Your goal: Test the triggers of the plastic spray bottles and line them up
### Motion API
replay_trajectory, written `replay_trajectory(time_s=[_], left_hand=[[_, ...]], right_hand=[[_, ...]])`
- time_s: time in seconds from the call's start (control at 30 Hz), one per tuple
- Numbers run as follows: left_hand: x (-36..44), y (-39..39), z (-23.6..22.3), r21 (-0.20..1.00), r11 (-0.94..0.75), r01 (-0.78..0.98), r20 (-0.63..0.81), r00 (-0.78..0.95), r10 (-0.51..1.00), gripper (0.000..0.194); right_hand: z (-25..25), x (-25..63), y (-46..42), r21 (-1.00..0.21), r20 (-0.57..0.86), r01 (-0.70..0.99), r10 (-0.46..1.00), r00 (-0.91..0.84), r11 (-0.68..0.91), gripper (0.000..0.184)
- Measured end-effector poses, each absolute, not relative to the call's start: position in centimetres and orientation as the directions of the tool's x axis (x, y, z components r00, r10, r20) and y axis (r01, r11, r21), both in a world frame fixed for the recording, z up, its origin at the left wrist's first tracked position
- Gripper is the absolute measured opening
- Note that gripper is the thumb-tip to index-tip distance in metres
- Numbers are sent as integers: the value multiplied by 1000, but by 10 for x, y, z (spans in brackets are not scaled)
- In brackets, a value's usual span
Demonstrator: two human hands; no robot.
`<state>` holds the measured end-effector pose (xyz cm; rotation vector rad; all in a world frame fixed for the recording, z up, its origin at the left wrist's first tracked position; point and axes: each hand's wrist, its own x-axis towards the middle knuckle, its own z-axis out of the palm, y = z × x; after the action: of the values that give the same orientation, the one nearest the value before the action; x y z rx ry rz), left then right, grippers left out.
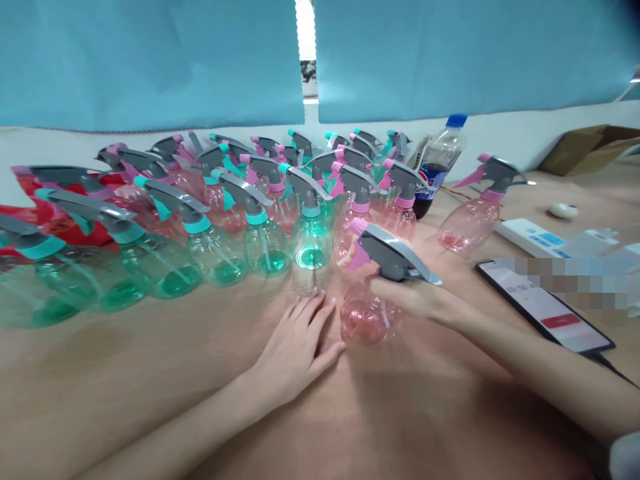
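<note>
My right hand (405, 295) is wrapped round the neck of a pink spray bottle (370, 317), just under its grey and pink trigger head. The bottle is tilted slightly, and part of its neck is hidden by the hand. To its left, my left hand (297, 343) lies flat on the table with fingers spread, holding nothing. Beyond its fingertips stands a green spray bottle (313, 243), one of a front row of green bottles running left. Behind that row are several more pink and green spray bottles. Another pink spray bottle (470, 223) stands apart at the right.
A cola bottle (434, 170) with a blue cap stands at the back. On the right lie a phone (540, 300), a white power strip (533, 239) and a small white rounded object (563, 211). A cardboard box (583, 150) sits at the back right. Red plastic (75, 223) shows behind the left bottles.
</note>
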<state>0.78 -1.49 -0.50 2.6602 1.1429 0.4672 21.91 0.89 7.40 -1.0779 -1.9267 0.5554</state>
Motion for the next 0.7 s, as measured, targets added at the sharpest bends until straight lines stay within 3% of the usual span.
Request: replay_trajectory(time_s=[0.1, 0.33, 0.57, 0.7], left_hand=[[8, -15, -5, 286, -678, 677, 196, 651, 733, 54], [8, -15, -4, 274, -686, 674, 198, 659, 726, 52], [8, -15, -4, 297, -686, 664, 205, 657, 725, 50], [8, -14, -4, 299, -686, 664, 205, 657, 725, 50]], right_hand=[[74, 220, 9, -768, 464, 340, 837, -289, 543, 23], [70, 219, 11, -820, 438, 254, 847, -301, 514, 29], [69, 216, 10, -817, 370, 349, 881, -293, 459, 36], [69, 216, 10, -826, 406, 292, 869, -283, 482, 31]])
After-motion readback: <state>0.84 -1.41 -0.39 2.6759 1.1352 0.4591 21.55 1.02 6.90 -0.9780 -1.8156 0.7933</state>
